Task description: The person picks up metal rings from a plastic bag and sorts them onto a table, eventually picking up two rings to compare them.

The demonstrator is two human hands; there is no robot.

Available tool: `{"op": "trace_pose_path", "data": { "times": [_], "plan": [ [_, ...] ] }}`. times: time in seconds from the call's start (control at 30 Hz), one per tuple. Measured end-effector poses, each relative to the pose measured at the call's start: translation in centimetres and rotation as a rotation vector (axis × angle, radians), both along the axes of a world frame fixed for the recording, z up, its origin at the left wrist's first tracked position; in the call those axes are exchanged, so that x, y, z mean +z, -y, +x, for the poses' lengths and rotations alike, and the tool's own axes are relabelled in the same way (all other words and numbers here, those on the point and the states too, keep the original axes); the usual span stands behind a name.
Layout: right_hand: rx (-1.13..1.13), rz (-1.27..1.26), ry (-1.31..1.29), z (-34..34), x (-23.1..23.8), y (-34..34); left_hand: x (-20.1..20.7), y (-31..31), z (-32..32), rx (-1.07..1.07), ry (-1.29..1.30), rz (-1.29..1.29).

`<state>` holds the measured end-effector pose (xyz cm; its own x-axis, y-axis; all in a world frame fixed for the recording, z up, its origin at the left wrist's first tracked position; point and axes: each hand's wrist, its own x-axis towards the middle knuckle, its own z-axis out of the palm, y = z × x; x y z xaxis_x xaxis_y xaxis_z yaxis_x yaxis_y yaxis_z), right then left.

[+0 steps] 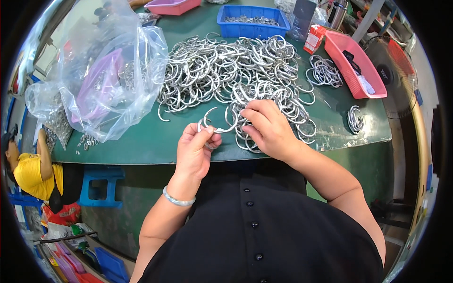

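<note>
Silvery C-shaped metal rings lie in a big tangled pile [203, 70] on the green table. My left hand [196, 144] is closed at the near edge of the pile, with open metal rings [207, 115] pinched between thumb and fingers. A small white bit shows on the ring that stretches from these fingers toward my right hand [269, 127]. That hand is bent over the front of the pile, its fingers curled and its tips against the rings there. Whether it grips one of them is hard to see, since the rings overlap behind the fingertips.
A clear plastic bag [146, 89] stands left of the pile, before a purple basket. At the back sits a blue bin [253, 34] of small metal parts. Rightward are a pink basket [347, 66], ring bundles [355, 119] and a fan [389, 75]. A person in yellow [35, 174] sits far left.
</note>
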<state>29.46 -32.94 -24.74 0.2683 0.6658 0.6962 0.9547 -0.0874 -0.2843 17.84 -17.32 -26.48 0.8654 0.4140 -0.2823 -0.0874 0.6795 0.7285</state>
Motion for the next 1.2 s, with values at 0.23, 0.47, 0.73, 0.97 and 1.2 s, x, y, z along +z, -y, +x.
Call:
{"op": "trace_pose_path", "data": {
  "times": [0.23, 0.47, 0.73, 0.97, 1.2],
  "plan": [
    [0.022, 0.061, -0.173, -1.0, -0.3, 0.0, 0.0, 0.6, -1.4, 0.067, 0.079, 0.12],
    [0.036, 0.051, -0.165, -1.5, -0.3, -0.2, 0.0, 0.9, -2.0, 0.099, 0.156, 0.281],
    [0.092, 0.071, -0.459, -2.1, -0.9, -0.1, 0.4, 1.6, -2.7, 0.144, 0.227, 0.461],
    [0.283, 0.12, -1.301, -3.0, -1.3, -0.6, 0.9, 1.9, -3.2, 0.159, 0.243, 0.54],
    [0.3, 0.088, -1.489, -3.4, -0.5, -0.7, 1.2, 2.0, -3.5, 0.19, 0.229, 0.527]
  ]
}}
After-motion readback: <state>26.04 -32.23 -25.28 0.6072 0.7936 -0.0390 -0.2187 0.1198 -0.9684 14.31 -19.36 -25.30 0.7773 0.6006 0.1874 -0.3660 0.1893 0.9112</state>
